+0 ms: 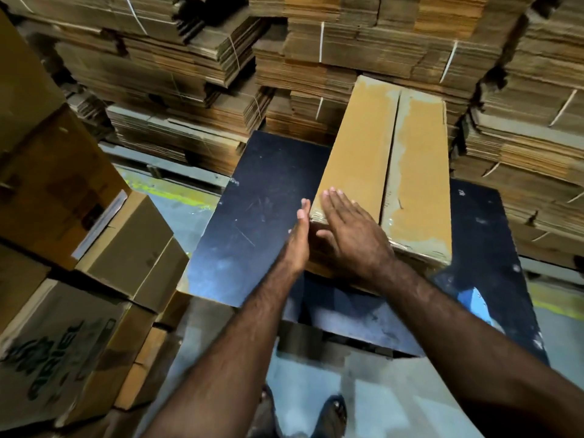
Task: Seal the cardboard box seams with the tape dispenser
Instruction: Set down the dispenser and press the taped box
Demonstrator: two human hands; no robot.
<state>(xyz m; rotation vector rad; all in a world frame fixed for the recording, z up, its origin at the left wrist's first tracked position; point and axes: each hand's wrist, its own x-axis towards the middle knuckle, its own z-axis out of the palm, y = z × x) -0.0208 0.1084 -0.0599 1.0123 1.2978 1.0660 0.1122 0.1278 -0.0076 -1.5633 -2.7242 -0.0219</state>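
A long brown cardboard box (417, 172) lies on the dark table (252, 200), its top flaps closed with a centre seam running away from me and clear tape over that seam and the near end. My right hand (350, 229) rests flat, fingers spread, on the box's near left corner. My left hand (298, 238) is held edge-on, fingers straight, against the box's left side at that same corner. Neither hand holds anything. No tape dispenser is in view.
Strapped bundles of flat cardboard (347, 52) are stacked high behind and to the right of the table. Made-up cartons (94, 254) pile up on the left. A blue object (474, 301) shows at the table's near right. My feet stand on the grey floor (395, 403).
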